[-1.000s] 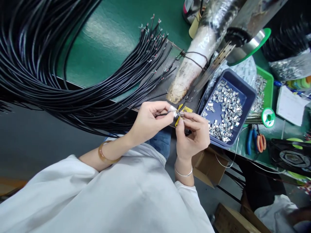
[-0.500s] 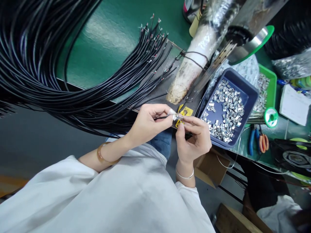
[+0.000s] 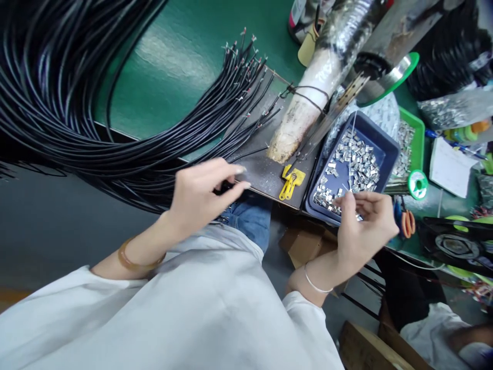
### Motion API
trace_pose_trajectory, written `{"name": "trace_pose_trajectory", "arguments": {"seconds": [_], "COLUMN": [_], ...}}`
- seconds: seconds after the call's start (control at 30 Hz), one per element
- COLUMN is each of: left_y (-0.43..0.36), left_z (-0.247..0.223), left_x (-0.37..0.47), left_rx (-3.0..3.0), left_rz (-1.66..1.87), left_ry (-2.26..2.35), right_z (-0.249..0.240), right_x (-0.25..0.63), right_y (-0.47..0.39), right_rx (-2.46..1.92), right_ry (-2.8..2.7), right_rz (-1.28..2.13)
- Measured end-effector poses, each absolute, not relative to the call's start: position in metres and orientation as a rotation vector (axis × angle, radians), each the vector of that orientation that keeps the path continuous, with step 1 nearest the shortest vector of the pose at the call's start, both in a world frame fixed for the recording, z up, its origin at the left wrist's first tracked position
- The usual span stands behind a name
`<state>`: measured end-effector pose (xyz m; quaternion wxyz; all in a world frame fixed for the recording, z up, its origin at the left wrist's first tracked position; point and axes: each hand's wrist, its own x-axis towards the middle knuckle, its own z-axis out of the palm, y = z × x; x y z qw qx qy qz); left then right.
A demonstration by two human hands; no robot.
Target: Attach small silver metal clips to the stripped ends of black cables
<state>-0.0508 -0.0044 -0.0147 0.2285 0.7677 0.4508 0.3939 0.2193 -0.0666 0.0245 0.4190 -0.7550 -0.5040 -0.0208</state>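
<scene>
My left hand [image 3: 202, 192] is beside the bundle of black cables [image 3: 154, 149], its thumb and index finger apart; the curled fingers behind are partly hidden. Over the near part of the blue tray [image 3: 392, 154] is my right hand [image 3: 364, 228], thumb and fingertips together at the lower end of a thin silvery wire [image 3: 350, 159]. Many small metal pieces [image 3: 364, 169] lie in that tray. Between the hands, a yellow cutter [image 3: 292, 183] rests on the dark board [image 3: 260, 172]. The cables' stripped ends fan out on the far side of the board.
A white wrapped tube [image 3: 296, 118] slants above the board. To the right are a green tray [image 3: 419, 139], wire spools [image 3: 417, 185], orange-handled pliers [image 3: 408, 223], a paper pad [image 3: 450, 167] and a black fan [image 3: 458, 246]. Another person's sleeve [image 3: 427, 334] shows at the lower right.
My hands have parted. The left has moved left and its fingertips have spread, away from the cable and metal piece; the right has moved right, over the blue tray, to the thin wire.
</scene>
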Motion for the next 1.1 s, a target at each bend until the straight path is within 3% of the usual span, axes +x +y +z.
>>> {"name": "trace_pose_trajectory", "arguments": {"seconds": [0.13, 0.27, 0.43, 0.6, 0.67, 0.77, 0.83, 0.97, 1.1], "left_y": [0.017, 0.039, 0.051, 0.043, 0.032, 0.014, 0.005, -0.002, -0.006], "left_z": [-0.027, -0.035, -0.033, -0.02, -0.01, 0.005, 0.009, 0.008, 0.005], "left_x": [-0.066, -0.068, -0.069, -0.071, -0.069, -0.055, -0.042, -0.016, -0.003], "left_rx": [2.285, 2.011, 1.509, 1.178, 1.112, 1.072, 0.996, 0.928, 0.979], "left_rz": [1.163, 1.317, 1.523, 1.725, 1.558, 0.935, 0.715, 0.671, 0.779], "left_ry": [1.495, 1.508, 1.325, 0.999, 0.796, 0.469, 0.428, 0.487, 0.553], "right_z": [0.012, 0.013, 0.014, 0.013, 0.017, 0.026, 0.032, 0.033, 0.022], "right_x": [0.248, 0.252, 0.251, 0.251, 0.246, 0.228, 0.211, 0.175, 0.151], "right_y": [-0.043, -0.024, -0.019, -0.024, -0.03, -0.043, -0.052, -0.067, -0.07], "right_rx": [-2.008, -2.082, -2.186, -2.071, -1.979, -1.815, -1.695, -1.477, -1.471], "right_ry": [-1.445, -1.673, -1.782, -1.669, -1.501, -1.259, -1.172, -1.167, -1.255], "right_rz": [-0.167, -0.163, -0.333, -0.292, -0.289, -0.211, -0.037, 0.27, 0.131]}}
